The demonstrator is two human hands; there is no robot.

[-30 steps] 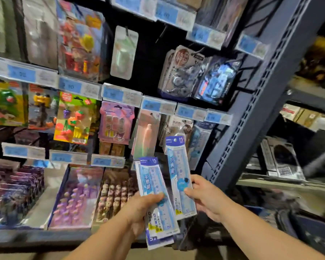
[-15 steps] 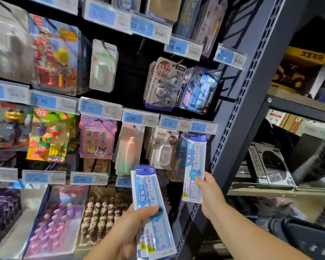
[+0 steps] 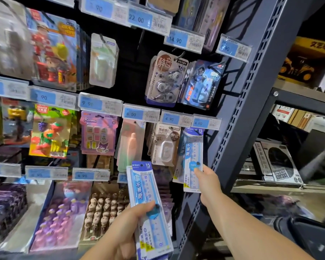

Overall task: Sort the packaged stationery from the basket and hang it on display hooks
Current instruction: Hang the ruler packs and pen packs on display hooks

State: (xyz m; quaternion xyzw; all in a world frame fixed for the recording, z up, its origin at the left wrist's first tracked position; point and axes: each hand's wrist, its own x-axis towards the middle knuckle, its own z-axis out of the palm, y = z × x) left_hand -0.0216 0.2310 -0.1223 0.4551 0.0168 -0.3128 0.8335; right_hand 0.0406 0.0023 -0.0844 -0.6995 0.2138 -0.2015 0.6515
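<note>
One ruler pack (image 3: 192, 156) is up under the 4.90 price tag (image 3: 206, 122), pinched at its lower edge by our right hand (image 3: 207, 182), while our left hand (image 3: 129, 228) grips a small stack of ruler packs (image 3: 148, 207) lower down beside the grey shelf upright (image 3: 240, 113).

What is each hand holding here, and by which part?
Right hand pinches one ruler pack near its lower half. Left hand grips a stack of ruler packs around the middle.
</note>
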